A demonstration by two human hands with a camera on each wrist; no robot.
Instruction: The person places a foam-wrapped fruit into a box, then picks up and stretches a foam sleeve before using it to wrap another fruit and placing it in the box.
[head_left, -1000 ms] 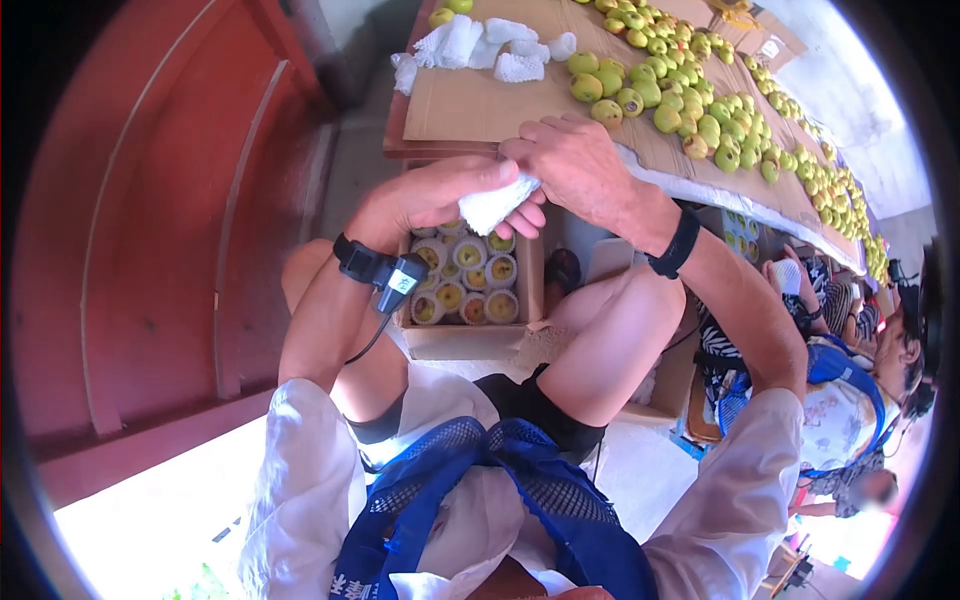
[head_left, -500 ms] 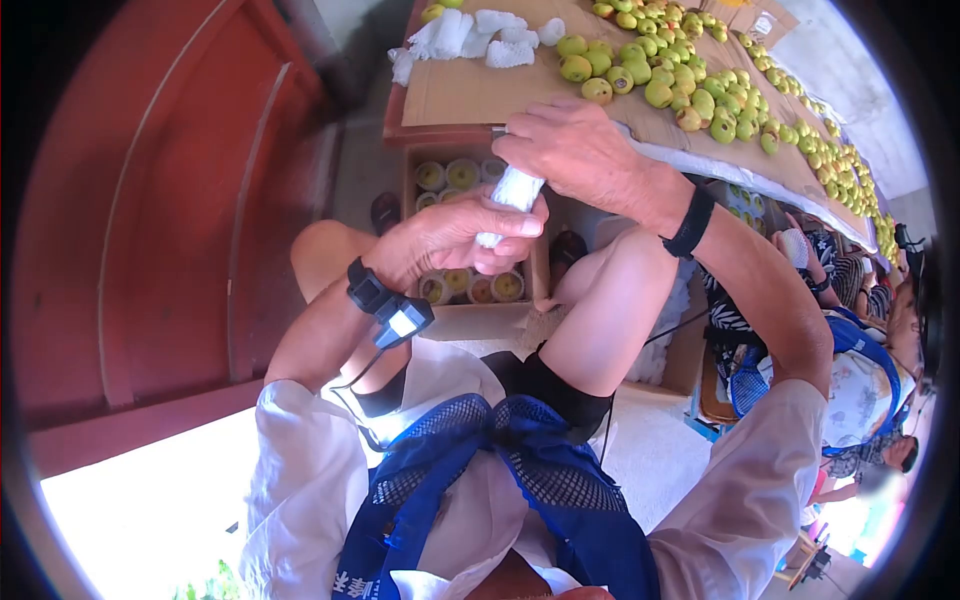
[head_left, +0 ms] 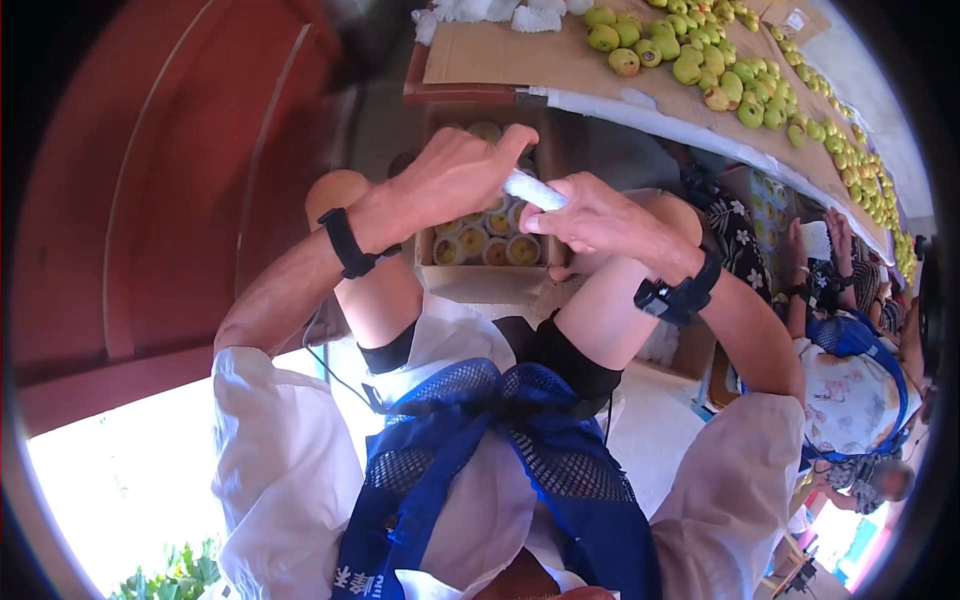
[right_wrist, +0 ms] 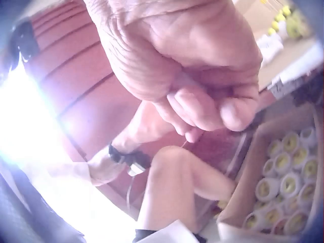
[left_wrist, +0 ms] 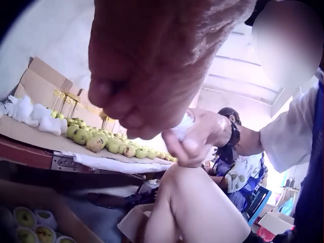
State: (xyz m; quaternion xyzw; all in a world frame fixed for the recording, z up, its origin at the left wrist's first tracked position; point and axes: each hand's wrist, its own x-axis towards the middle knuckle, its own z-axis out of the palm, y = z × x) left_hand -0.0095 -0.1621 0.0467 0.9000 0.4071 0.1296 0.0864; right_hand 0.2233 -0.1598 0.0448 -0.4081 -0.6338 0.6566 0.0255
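Note:
A white foam net sleeve [head_left: 535, 190] is stretched between my two hands above the box. My left hand [head_left: 450, 178] grips its left end with curled fingers, back of the hand upward. The right hand [head_left: 605, 222] holds the other end in its curled fingers and thumb. In the left wrist view a bit of the white sleeve [left_wrist: 185, 125] shows between the hands; the right wrist view shows my right hand's curled fingers [right_wrist: 190, 109], with the sleeve hidden. Below, a cardboard box [head_left: 480, 283] contains several apples [head_left: 472, 240] in foam nets.
A cardboard-covered table [head_left: 500, 55] carries many loose green apples [head_left: 690, 70] and a pile of white foam nets [head_left: 538, 17]. My knees flank the box. A red door [head_left: 170, 200] stands at left. Another person [head_left: 850, 390] sits at right, near another box of wrapped apples [head_left: 768, 200].
Both hands have moved apart and lower, the left turning back upward, with the foam net now stretched between them. Before, it hung bunched by the left palm. The table has shifted upward in view.

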